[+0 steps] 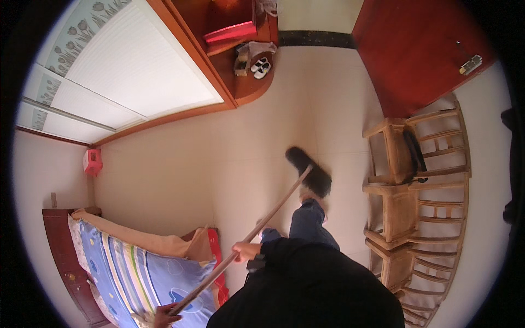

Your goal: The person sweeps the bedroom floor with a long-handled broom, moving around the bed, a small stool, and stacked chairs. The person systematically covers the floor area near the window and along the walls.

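A long-handled broom [281,203] slants across the view from the lower left towards the middle of the floor. Its dark, wide head [319,181] rests on or just above the pale tiles, slightly blurred, close to my foot. My right hand [247,251], coming out of a black sleeve, is wrapped round the middle of the wooden handle. Lower left, my left hand [162,317] grips the handle near its upper end, above the bed; the picture's lower edge cuts part of it off.
A bed [142,262] with a blue patterned cover stands at the left. Several wooden chairs [402,213] line the right wall, one bearing a black strap. A red door [418,49] and a wooden cabinet [243,90] with shoes [261,68] are farther off. A pink bin [93,162] sits by the left wall.
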Available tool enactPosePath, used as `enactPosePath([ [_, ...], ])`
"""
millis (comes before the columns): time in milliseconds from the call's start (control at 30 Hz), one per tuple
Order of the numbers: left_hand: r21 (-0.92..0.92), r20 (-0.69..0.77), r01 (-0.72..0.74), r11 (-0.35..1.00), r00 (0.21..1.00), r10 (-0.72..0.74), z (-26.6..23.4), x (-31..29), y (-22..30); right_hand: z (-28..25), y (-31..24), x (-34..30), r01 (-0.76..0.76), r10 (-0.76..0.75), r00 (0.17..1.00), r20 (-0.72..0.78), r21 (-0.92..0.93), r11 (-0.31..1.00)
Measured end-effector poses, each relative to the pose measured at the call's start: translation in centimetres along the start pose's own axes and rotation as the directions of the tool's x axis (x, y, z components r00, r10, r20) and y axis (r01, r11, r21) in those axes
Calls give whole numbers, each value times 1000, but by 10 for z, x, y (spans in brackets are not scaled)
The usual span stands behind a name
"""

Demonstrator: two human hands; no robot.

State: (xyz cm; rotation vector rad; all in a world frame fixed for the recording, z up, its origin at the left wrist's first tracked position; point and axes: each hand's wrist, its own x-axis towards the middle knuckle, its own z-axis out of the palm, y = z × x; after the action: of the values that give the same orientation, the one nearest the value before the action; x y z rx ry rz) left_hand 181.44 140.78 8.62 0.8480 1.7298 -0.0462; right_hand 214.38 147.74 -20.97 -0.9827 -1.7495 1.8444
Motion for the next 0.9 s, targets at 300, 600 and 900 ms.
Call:
enactPosePath([
  [300,-135,24,-165,977,985,170,361,113,88,-263,179,-149,-240,209,971,-118,-473,848],
  [600,-138,-42,-292,946,956,289,440,115,114,-332,149,-189,-60,-328,814,-479,-631,773],
  [900,609,-589,99,787,722,364,446,-94,-219,29,145,-262,3,-48,993,-105,-390,921],
])
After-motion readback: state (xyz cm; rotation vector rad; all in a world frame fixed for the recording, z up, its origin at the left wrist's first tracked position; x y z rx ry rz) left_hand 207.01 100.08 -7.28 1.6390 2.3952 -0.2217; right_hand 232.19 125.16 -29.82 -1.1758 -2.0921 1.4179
